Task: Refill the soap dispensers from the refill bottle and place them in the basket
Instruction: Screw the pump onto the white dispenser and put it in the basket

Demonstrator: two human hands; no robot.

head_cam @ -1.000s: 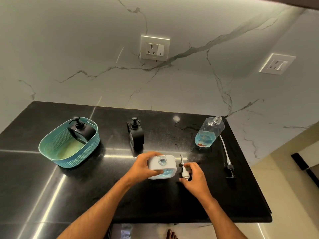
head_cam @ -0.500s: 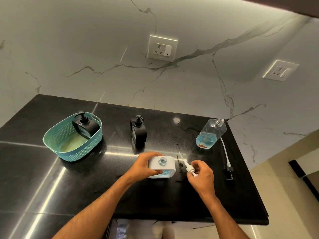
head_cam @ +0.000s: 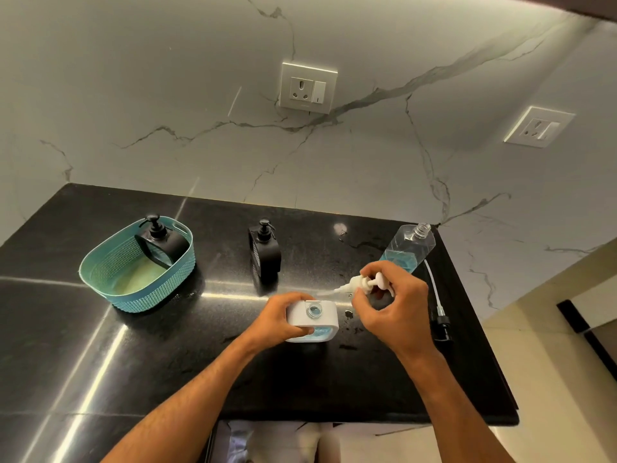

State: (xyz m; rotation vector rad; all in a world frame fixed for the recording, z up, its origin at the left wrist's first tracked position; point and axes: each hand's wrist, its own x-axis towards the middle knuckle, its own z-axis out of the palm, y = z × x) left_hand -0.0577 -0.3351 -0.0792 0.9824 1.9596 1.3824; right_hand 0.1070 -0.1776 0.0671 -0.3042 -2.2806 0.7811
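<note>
A white soap dispenser (head_cam: 320,315) with an open neck and blue liquid inside stands on the black counter (head_cam: 167,355); my left hand (head_cam: 280,320) grips its left side. My right hand (head_cam: 390,302) holds its white pump head (head_cam: 362,284) in the air just right of the dispenser, tube pointing down-left toward the neck. The clear refill bottle (head_cam: 409,248), uncapped and partly filled with blue soap, stands at the back right. A black dispenser (head_cam: 264,252) stands mid-counter. Another black dispenser (head_cam: 160,242) leans inside the teal basket (head_cam: 110,282).
A black pump with a long white tube (head_cam: 439,319) lies near the counter's right edge. Small wet spots (head_cam: 347,314) dot the counter beside the white dispenser. Two wall sockets (head_cam: 307,86) sit on the marble backsplash. The counter's front edge is close to my arms.
My right hand has lifted the white pump head off the counter and raised it beside the dispenser's neck. My left hand stays on the white dispenser.
</note>
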